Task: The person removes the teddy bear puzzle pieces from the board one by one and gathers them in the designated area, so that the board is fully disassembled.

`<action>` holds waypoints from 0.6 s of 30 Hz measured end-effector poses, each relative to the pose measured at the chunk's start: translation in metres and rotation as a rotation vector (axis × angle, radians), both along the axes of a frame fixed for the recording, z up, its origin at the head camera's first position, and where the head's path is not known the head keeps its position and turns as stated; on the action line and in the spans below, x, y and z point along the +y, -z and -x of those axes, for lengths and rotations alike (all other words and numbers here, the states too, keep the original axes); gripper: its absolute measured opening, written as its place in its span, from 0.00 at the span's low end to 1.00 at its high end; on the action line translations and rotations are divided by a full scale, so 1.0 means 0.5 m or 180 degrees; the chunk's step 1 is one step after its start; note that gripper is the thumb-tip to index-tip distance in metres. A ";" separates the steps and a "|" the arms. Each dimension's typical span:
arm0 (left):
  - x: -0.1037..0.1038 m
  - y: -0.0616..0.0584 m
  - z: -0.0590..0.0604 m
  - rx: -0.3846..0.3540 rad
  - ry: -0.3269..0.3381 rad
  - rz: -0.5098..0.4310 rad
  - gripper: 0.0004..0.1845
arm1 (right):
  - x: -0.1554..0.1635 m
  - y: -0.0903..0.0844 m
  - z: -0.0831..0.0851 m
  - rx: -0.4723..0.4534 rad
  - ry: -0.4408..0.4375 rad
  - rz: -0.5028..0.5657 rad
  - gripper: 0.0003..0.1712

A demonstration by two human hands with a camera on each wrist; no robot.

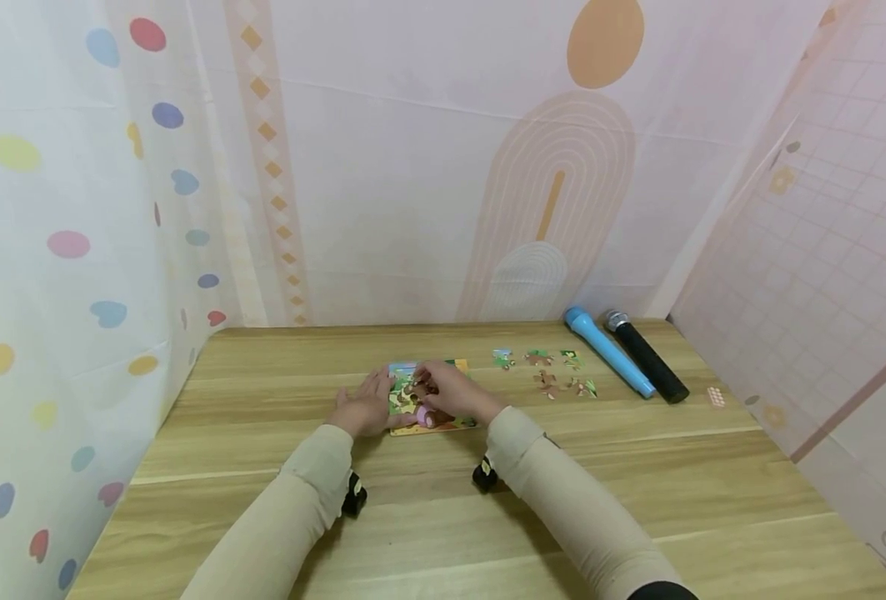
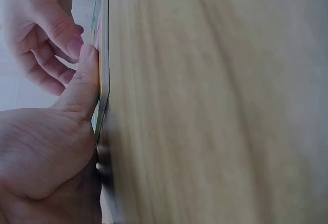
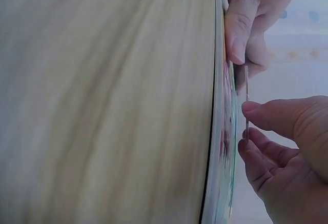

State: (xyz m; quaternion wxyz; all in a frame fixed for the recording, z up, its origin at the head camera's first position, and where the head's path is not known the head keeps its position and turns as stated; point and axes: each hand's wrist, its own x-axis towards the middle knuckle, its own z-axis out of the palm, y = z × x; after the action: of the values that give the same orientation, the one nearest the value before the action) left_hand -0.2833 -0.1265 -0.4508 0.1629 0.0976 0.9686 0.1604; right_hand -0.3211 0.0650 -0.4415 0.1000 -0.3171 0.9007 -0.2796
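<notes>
A picture jigsaw board [image 1: 405,430] lies flat on the wooden table, partly covered by both hands. My left hand [image 1: 362,408] rests along its left side, fingers extended, and the straight thumb [image 3: 239,49] presses on the board near its front edge. Over the board, my right hand [image 1: 453,390] pinches a thin jigsaw piece [image 3: 247,88] between thumb and fingertips. In the right wrist view this piece is held just above the board's surface, apart from it. The printed side of the held piece is mostly hidden by the fingers.
Several loose jigsaw pieces [image 1: 546,382] lie right of the board. Farther right are a blue microphone [image 1: 609,352] and a black microphone [image 1: 647,358], side by side. A small pink-dotted patch [image 1: 716,397] sits near the table's right edge. Patterned cloth [image 1: 382,208] hangs behind the table [image 1: 427,533].
</notes>
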 end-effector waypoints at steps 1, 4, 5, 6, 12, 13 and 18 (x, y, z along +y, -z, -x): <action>0.000 -0.001 0.000 -0.0004 -0.0001 -0.0004 0.51 | 0.002 0.000 0.000 -0.0019 0.0018 0.0017 0.22; 0.001 -0.002 -0.001 0.0003 0.0005 0.0006 0.51 | 0.012 0.000 0.001 -0.0053 0.0049 0.0061 0.22; 0.001 -0.002 -0.001 0.0003 0.0007 0.0009 0.51 | 0.016 0.002 0.002 -0.0057 0.0055 0.0081 0.22; 0.002 -0.002 -0.002 0.0008 0.0011 0.0013 0.51 | 0.021 0.003 0.003 -0.0064 0.0063 0.0106 0.22; 0.002 -0.003 -0.003 0.0038 0.0025 0.0035 0.51 | 0.049 0.008 0.010 -0.0045 0.0167 0.0162 0.22; 0.003 -0.005 -0.004 0.0038 0.0023 0.0034 0.51 | 0.054 0.007 0.010 -0.0033 0.0199 0.0141 0.23; 0.003 -0.009 -0.007 0.0035 0.0029 0.0041 0.50 | 0.073 0.002 0.011 -0.0042 0.0313 0.0067 0.24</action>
State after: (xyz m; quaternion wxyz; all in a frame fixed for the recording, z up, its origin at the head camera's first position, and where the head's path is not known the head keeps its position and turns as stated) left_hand -0.2798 -0.1252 -0.4463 0.1588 0.1018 0.9701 0.1529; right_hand -0.3266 0.1016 -0.4427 0.0887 -0.2717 0.9115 -0.2957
